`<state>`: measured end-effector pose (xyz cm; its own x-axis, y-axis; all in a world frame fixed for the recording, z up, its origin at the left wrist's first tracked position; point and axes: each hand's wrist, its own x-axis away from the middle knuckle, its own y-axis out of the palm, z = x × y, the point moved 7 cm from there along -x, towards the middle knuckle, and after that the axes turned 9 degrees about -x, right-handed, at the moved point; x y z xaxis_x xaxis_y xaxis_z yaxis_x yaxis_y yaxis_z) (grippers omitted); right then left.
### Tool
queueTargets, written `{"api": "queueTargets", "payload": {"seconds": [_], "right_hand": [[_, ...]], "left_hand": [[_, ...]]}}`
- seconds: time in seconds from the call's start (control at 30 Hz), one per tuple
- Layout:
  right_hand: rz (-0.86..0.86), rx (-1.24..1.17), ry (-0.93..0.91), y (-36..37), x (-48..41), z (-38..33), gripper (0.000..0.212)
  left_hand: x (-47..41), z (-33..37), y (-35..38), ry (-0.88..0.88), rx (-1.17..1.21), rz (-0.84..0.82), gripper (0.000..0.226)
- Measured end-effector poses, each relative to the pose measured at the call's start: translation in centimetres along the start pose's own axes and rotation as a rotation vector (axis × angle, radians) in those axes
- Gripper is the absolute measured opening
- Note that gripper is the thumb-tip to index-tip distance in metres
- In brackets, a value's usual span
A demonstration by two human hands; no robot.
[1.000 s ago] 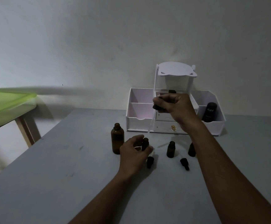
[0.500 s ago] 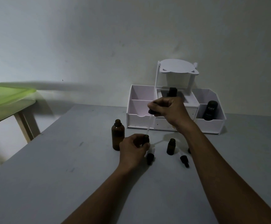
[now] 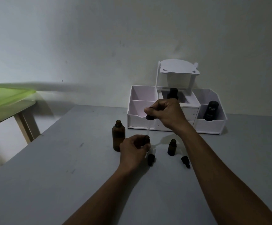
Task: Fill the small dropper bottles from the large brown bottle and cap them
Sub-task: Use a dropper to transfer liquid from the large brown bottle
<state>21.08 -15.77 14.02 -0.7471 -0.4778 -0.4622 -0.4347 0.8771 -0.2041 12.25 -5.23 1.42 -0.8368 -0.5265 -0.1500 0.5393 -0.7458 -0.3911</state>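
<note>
The large brown bottle (image 3: 118,135) stands uncapped on the grey table (image 3: 67,176). Just to its right my left hand (image 3: 134,147) grips a small dark dropper bottle (image 3: 147,138), mostly hidden by the fingers. Above it my right hand (image 3: 164,113) pinches the black bulb of a dropper (image 3: 149,118), whose clear glass tube points down at that bottle's mouth. Another small bottle (image 3: 171,147) stands open to the right. Two black dropper caps (image 3: 151,159) (image 3: 185,161) lie on the table in front.
A white desk organiser (image 3: 177,111) stands at the back against the wall, holding a black tube (image 3: 211,112) on the right and a dark bottle (image 3: 173,93) in the middle. A green-topped wooden table (image 3: 7,104) is at the left.
My right hand has lowered and moved left with the dropper, bringing its tube down to the small bottle in my left hand. The left hand has closed tighter round that bottle.
</note>
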Motion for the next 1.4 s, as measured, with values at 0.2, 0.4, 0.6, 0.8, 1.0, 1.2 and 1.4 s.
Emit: {"api": "queueTargets", "payload": {"seconds": [0.2,0.4,0.6,0.8,1.0,1.2,1.4], "right_hand": [[0.013,0.003,-0.006,0.0,0.1,0.2,0.012],[0.041,0.007,-0.02,-0.2,-0.1,0.2,0.016],[0.164,-0.095,-0.116,-1.7,0.1,-2.7,0.011],[0.264,-0.252,-0.248,-2.0,0.5,-6.9,0.007],[0.225,-0.38,-0.206,1.7,-1.0,-7.6,0.007],[0.207,-0.31,-0.17,3.6,-1.4,-5.3,0.006],[0.196,-0.309,-0.16,4.1,-1.5,-4.5,0.005]], "left_hand": [[0.1,0.1,-0.1,0.005,-0.008,0.007,0.033],[0.7,-0.2,0.3,-0.043,0.075,-0.001,0.032],[2.0,2.2,-1.6,0.262,-0.178,0.149,0.043],[3.7,6.1,-9.7,0.673,-0.076,0.609,0.022],[-1.9,-0.3,-12.7,0.311,0.036,0.345,0.057],[-3.1,-2.0,-10.5,0.251,0.089,0.059,0.045],[-2.9,-2.1,-10.6,0.246,0.121,0.063,0.038]]}}
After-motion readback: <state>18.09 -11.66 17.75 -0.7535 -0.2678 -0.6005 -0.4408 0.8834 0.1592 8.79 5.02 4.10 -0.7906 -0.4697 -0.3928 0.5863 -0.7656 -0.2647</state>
